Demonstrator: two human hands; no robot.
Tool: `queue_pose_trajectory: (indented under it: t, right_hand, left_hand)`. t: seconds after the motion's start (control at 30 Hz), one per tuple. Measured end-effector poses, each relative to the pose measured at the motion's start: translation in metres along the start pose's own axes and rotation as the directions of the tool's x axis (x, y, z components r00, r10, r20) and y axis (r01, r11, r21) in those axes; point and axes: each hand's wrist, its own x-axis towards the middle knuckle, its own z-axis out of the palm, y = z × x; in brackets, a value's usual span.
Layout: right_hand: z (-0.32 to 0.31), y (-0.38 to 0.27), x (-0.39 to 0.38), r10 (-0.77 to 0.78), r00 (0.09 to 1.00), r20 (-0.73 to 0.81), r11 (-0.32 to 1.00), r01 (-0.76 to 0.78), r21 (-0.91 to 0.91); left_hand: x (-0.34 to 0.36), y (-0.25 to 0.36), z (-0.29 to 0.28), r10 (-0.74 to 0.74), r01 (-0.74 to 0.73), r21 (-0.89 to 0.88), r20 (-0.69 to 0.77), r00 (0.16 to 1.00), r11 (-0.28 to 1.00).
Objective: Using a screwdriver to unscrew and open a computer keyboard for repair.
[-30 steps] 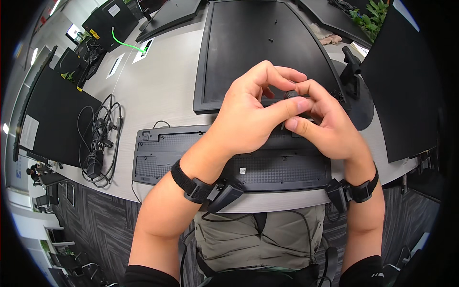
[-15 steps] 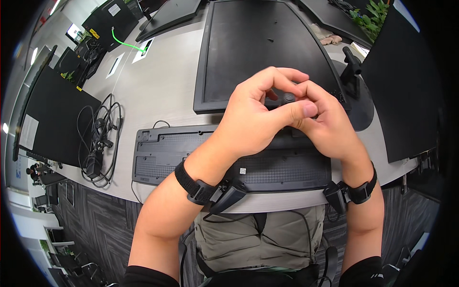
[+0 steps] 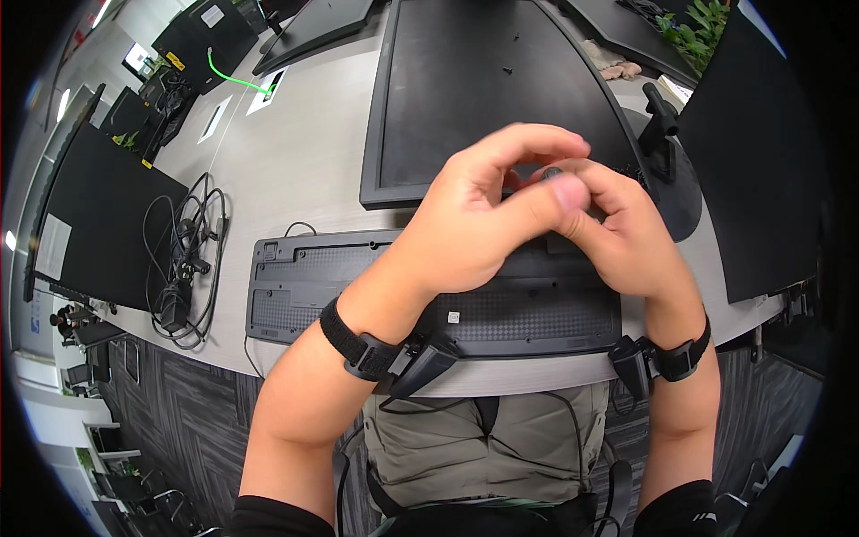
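My left hand (image 3: 474, 210) and my right hand (image 3: 622, 224) meet above the near right of a black monitor panel (image 3: 456, 116). Between their fingertips sits a small dark round piece (image 3: 553, 173), gripped from both sides. My left thumb lies across in front of it and hides most of it, so its kind is unclear. The left index finger arches over the top. Beneath my wrists a black keyboard (image 3: 537, 322) rests upside down, its underside facing up. Two tiny dark screws (image 3: 507, 70) lie on the panel beyond my hands.
A black monitor stand (image 3: 660, 125) is right of the panel. Coiled black cables with an adapter (image 3: 177, 304) lie at the desk's left, by an upright dark monitor (image 3: 98, 215). Another dark monitor (image 3: 752, 170) rises at the right. A green cable (image 3: 237, 82) enters a desk socket.
The small dark piece has shifted slightly up and right between my fingers. My left thumb has moved up over it, covering more of it. Both hands stay together.
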Motion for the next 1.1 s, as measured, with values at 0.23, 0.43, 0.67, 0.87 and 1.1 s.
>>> queue_pose_trajectory:
  t: [0.23, 0.43, 0.67, 0.87, 1.1]
  right_hand:
    - [0.0023, -0.0026, -0.0023, 0.031, 0.998, -0.058, 0.982, -0.019, 0.190]
    - [0.0000, -0.0067, 0.0003, 0.036, 0.998, -0.059, 0.997, -0.033, 0.065]
    - [0.0046, -0.0056, -0.0007, 0.034, 0.998, -0.050, 0.996, -0.029, 0.085]
    - [0.0040, -0.0030, 0.0009, 0.057, 0.997, -0.060, 0.987, -0.048, 0.152]
    - [0.0030, -0.0012, 0.0014, 0.105, 0.992, -0.073, 0.994, -0.106, -0.008]
  left_hand:
    - [0.0034, -0.0014, 0.0011, -0.021, 0.029, 0.091, -0.089, 0.996, 0.995]
    - [-0.0018, -0.0004, -0.0008, -0.024, 0.021, -0.104, -0.023, 0.999, 0.994]
    - [0.0023, -0.0046, -0.0013, 0.066, -0.058, 0.169, -0.041, 0.997, 0.984]
    - [-0.0001, -0.0036, -0.0016, -0.045, 0.042, -0.029, -0.091, 0.995, 0.999]
    - [0.0010, -0.0040, -0.0013, 0.050, -0.044, 0.072, -0.073, 0.996, 0.996]
